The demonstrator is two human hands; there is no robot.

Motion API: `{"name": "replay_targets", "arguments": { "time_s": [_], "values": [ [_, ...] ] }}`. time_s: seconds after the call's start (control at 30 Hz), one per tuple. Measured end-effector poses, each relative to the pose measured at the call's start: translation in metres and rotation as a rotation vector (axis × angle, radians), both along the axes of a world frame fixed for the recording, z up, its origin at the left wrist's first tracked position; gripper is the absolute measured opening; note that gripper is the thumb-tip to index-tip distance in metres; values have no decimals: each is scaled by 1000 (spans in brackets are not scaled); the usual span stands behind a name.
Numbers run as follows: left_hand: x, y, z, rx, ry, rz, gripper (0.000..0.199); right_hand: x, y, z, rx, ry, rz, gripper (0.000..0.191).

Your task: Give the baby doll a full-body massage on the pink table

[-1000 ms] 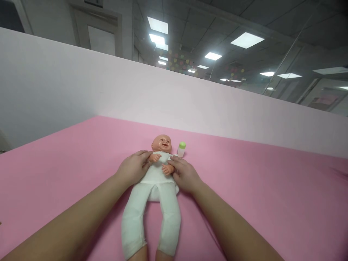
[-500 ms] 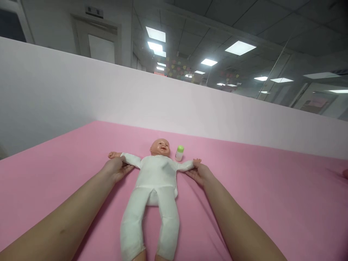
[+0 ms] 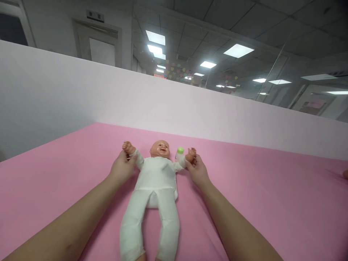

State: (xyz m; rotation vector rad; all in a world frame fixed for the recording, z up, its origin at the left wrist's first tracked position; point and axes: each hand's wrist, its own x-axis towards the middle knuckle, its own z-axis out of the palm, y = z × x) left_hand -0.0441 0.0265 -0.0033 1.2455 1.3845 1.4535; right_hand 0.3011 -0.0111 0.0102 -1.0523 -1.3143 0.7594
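A baby doll (image 3: pixel 159 174) with a cloth body in white lies on its back, its head away from me and its legs toward me. My left hand (image 3: pixel 123 166) is closed around the doll's forearm on the left, just below the plastic hand. On the other side, my right hand (image 3: pixel 198 169) grips the opposite forearm near the wrist. Both doll arms are bent up off the surface. Close to the doll's head stands a small bottle (image 3: pixel 179 152) with a green cap, partly hidden behind the doll's raised arm.
The doll lies on a pink padded surface (image 3: pixel 258 188). A white wall (image 3: pixel 190 108) runs along its back, with glass panels above. At the far right edge a small skin-toned object (image 3: pixel 345 174) shows, too cut off to name.
Both hands have raised the doll's arms from lying spread out flat and brought them inward. The doll's right-side arm now covers part of the bottle.
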Motion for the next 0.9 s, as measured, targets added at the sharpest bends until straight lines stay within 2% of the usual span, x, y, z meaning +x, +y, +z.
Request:
{"name": "replay_targets", "arguments": {
  "time_s": [0.1, 0.17, 0.27, 0.4, 0.57, 0.67, 0.8, 0.9],
  "values": [
    [14, -19, 13, 219, 623, -112, 41, -21, -20, 10, 154, -396, 70, 42],
    [22, -28, 19, 321, 887, -175, 39, -32, -29, 14, 241, -643, 135, 42],
    [26, -33, 22, 400, 1140, -201, 39, -41, -34, 15, 347, -891, 195, 44],
    [28, -35, 23, 427, 1314, -241, 41, -41, -30, 11, 408, -1013, 235, 44],
    [32, -40, 25, 424, 1336, -276, 40, -44, -31, 11, 365, -1012, 240, 42],
    [30, -39, 23, 360, 1217, -258, 41, -46, -34, 12, 274, -906, 216, 41],
    [15, -26, 16, 223, 874, -229, 44, -35, -27, 9, 94, -506, 137, 31],
    [0, -11, 6, 68, 592, -169, 45, -17, -10, 1, -33, -143, 0, 39]
  ]
}}
